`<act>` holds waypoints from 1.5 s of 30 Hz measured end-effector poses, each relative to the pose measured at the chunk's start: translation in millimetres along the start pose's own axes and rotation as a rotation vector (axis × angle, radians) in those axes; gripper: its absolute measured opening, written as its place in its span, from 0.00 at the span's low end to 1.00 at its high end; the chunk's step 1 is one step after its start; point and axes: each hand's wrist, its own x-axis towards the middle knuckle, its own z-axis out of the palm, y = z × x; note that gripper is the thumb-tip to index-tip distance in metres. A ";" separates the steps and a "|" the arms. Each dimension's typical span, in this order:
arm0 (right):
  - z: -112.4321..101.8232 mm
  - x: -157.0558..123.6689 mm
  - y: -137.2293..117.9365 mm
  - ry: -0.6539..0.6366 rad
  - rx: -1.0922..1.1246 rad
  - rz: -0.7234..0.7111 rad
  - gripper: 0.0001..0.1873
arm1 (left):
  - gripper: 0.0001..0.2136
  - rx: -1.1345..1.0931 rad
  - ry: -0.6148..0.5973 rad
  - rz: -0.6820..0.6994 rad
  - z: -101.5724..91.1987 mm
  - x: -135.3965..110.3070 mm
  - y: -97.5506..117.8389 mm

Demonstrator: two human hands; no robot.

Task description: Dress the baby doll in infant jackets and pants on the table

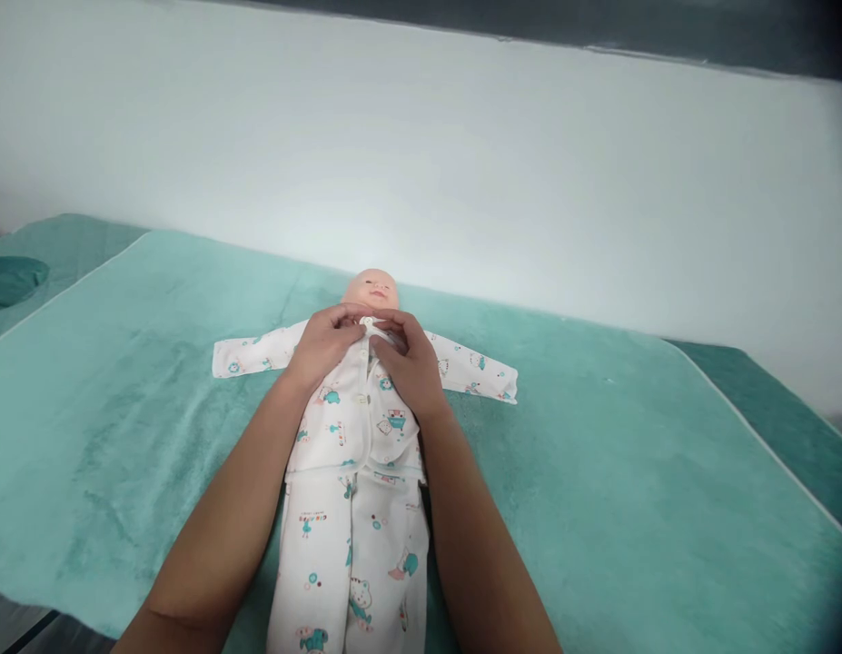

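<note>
A baby doll point(371, 287) lies on its back, its head away from me, dressed in a white baby shirt point(331, 431) with coloured animal prints. Both sleeves stretch out to the sides. At the collar, my left hand point(325, 341) has its fingers closed on the shirt's front edge beside the top button point(368, 322). From the other side my right hand point(412, 359) pinches the collar edge close to that button. Below, the shirt fronts overlap loosely, and the right panel's lower corner is folded. Matching printed trousers point(318, 563) cover the legs.
A teal blanket point(598, 490) with a pale edging lies under the doll. Darker green cloth point(754, 391) shows beyond it on the right, and a dark green item point(13, 280) sits at the far left. Behind stands a white wall point(461, 163).
</note>
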 end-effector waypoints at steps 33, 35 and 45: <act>-6.8 -1.6 -7.3 0.204 -0.144 0.055 0.08 | 0.08 0.264 0.149 0.085 0.3 -6.7 12.4; -11.4 -5.7 -22.5 0.062 -0.312 0.077 0.13 | 0.09 0.304 0.093 0.083 -2.8 -11.1 19.3; 7.9 -28.0 -58.6 -0.155 -0.834 0.124 0.12 | 0.10 0.442 -0.310 0.098 -31.0 -22.8 39.2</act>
